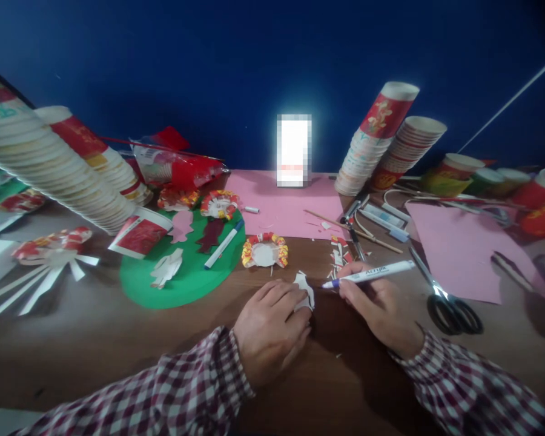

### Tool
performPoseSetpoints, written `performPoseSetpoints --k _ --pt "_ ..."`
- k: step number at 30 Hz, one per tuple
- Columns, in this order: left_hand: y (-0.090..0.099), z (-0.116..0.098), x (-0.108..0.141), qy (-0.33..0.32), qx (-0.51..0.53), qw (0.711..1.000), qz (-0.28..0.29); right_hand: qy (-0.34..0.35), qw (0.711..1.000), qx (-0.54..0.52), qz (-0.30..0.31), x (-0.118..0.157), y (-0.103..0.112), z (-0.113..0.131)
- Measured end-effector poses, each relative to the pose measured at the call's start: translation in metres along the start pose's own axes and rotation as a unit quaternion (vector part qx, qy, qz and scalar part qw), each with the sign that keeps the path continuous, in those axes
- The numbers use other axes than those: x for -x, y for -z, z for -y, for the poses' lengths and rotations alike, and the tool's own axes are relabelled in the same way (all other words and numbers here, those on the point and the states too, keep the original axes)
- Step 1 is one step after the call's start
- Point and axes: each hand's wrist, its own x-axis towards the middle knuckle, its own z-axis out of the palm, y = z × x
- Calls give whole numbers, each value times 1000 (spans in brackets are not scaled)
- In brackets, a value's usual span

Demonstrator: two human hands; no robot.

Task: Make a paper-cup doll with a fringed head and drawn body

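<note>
At the near middle of the surface (327, 387), the white cutout (302, 282) is partly covered by the left hand (272, 324); whether it is pinched cannot be told. The marker (376, 272) is clasped in the right hand (378, 303). If loosely held, the cutout could be skewed.

The person wears a long-sleeved checked garment, its small squares alternating between pale white, deep maroon and a darker, almost plum tone where the bands cross. The left sleeve (177, 384) is loose and softly creased along the forearm, drawn in to a gathered cuff (238, 363) whose check looks finer and more tightly packed than that of the cloth behind it. The right sleeve (463, 384) matches in pattern, puckered into folds near the wrist and dimmer toward the elbow. Beyond the cuffs, the left hand (272, 327) and right hand (381, 309) are bare.
</note>
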Motion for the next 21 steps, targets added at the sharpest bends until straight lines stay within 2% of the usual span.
performPoseSetpoints --k 6,11,13,16,21 --pt "7 3 1 -14 3 999 -39 34 999 1 -20 0 1 -4" --pt "2 0 4 -83 29 994 -60 42 998 33 -17 2 3 -3" --pt "1 -1 5 -91 36 993 -60 48 997 55 -12 2 4 0" --pt "2 -1 5 -60 46 996 -37 72 993 95 2 2 3 4" --pt "1 2 7 -20 43 998 35 121 983 134 45 2 2 1"
